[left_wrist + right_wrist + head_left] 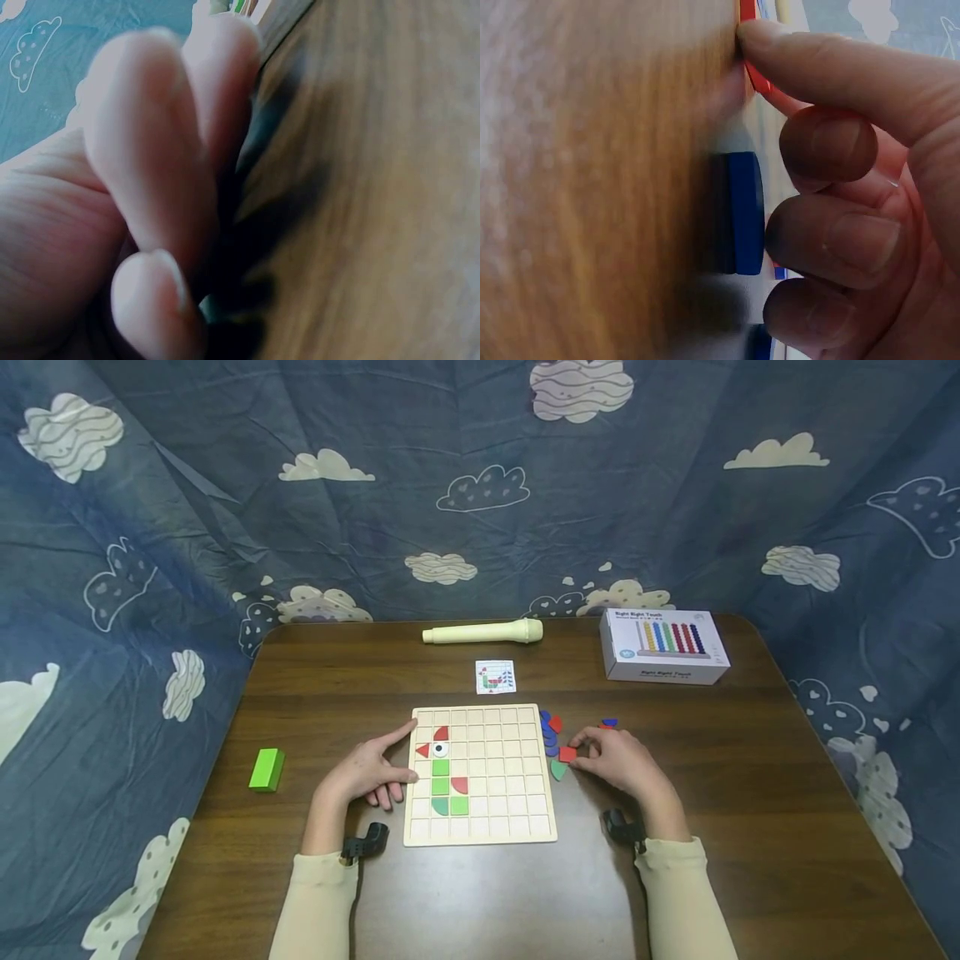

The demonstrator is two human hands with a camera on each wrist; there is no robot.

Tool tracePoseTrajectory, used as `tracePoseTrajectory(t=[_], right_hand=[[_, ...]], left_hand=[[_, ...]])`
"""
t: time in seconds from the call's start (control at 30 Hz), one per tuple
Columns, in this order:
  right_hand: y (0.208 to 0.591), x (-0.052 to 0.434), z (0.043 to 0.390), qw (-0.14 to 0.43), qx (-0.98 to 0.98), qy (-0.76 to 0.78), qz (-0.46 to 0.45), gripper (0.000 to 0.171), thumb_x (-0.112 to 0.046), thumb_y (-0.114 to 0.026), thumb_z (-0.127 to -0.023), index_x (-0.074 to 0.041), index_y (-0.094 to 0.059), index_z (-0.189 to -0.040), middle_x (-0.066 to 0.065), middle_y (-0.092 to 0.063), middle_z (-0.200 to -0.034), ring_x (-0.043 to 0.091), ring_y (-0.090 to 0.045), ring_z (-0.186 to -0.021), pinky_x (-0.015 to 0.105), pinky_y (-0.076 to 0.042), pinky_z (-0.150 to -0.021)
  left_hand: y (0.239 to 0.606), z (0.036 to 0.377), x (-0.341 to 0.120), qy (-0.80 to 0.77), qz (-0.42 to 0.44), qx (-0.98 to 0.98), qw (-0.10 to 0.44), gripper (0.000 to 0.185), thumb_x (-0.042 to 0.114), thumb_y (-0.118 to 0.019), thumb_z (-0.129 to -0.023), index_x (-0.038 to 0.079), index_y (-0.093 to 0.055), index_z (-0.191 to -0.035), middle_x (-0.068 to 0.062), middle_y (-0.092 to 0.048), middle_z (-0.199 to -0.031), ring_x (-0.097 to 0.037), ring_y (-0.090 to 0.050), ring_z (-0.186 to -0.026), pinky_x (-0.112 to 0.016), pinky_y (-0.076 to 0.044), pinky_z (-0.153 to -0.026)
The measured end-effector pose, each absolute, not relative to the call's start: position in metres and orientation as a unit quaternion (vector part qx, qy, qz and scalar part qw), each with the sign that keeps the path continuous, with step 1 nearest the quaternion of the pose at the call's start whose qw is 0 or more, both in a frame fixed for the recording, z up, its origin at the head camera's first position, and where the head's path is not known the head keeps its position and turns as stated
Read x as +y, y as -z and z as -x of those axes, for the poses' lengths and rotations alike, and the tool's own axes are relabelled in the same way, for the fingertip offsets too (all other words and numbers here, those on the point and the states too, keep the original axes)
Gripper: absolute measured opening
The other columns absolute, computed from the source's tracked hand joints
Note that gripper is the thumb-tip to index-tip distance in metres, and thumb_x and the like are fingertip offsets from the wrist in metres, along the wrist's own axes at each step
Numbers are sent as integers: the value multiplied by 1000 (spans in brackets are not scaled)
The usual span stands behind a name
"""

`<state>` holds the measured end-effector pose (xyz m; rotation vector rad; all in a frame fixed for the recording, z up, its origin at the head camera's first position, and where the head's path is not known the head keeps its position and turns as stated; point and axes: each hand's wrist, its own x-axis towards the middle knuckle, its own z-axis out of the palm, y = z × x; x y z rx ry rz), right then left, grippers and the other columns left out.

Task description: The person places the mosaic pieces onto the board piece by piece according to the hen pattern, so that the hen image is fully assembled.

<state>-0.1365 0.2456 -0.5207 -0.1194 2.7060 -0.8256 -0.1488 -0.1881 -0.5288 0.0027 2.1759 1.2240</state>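
A pale wooden grid board (513,806) lies in front of me, with red pieces, several green pieces and a white eye tile (440,749) in its left columns. My left hand (367,770) touches the board's left edge with outstretched index finger and thumb, its other fingers bent beneath. At the board's right side my right hand (622,762) pinches a red square tile (567,754) between thumb and index finger; the right wrist view shows the thumb on its edge. Blue pieces (551,739) and a green piece (558,769) lie close by, others partly hidden behind that hand.
A small picture card (495,677) lies beyond the board. Behind it is a cream microphone-shaped object (483,632). A white box (664,647) printed with coloured bead columns stands at the back right, and a green block (266,770) sits on the left.
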Motion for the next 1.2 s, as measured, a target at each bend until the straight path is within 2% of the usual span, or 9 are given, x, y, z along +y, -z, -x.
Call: tracePoseTrajectory(t=[0.37, 0.57, 0.67, 0.87, 1.2], right_hand=[[504, 231, 130, 108, 947, 298, 44, 30, -28, -82, -93, -12, -76, -118, 0, -55, -67, 16, -48, -60, 29, -35, -56], [496, 186, 118, 61, 940, 312, 120, 25, -27, -85, -91, -16, -77, -112, -7, -52, -63, 8, -42, -54, 24, -32, -52], [497, 160, 112, 65, 940, 298, 153, 22, -27, -85, -91, -19, -78, -109, -10, -49, -61, 5, -39, -53, 23, -30, -53], [504, 122, 103, 92, 944, 266, 171, 18, -25, -83, -91, -19, -78, -107, -9, -49, -60, 6, -42, -54, 22, -28, -52], [517, 108, 99, 90, 955, 234, 157, 18, -24, -82, -91, -20, -79, -108, -6, -50, -62, 11, -45, -57, 24, -29, -54]], left_hand=[[529, 149, -188, -463, 1, 828, 318, 95, 27, -87, -90, 51, -32, -164, -14, -74, -67, -20, -68, -48, -30, -53, -46], [529, 149, -189, -462, 1, 828, 316, 95, 28, -87, -90, 53, -32, -163, -13, -74, -67, -20, -68, -48, -31, -54, -46], [530, 149, -189, -463, 1, 828, 315, 94, 29, -88, -90, 53, -32, -162, -13, -74, -67, -20, -67, -48, -31, -54, -47], [530, 150, -188, -461, 0, 830, 315, 95, 30, -88, -89, 54, -32, -162, -13, -74, -67, -21, -68, -48, -31, -54, -47], [529, 149, -187, -458, 1, 831, 316, 95, 29, -87, -90, 53, -32, -163, -13, -74, -67, -20, -68, -48, -30, -54, -46]])
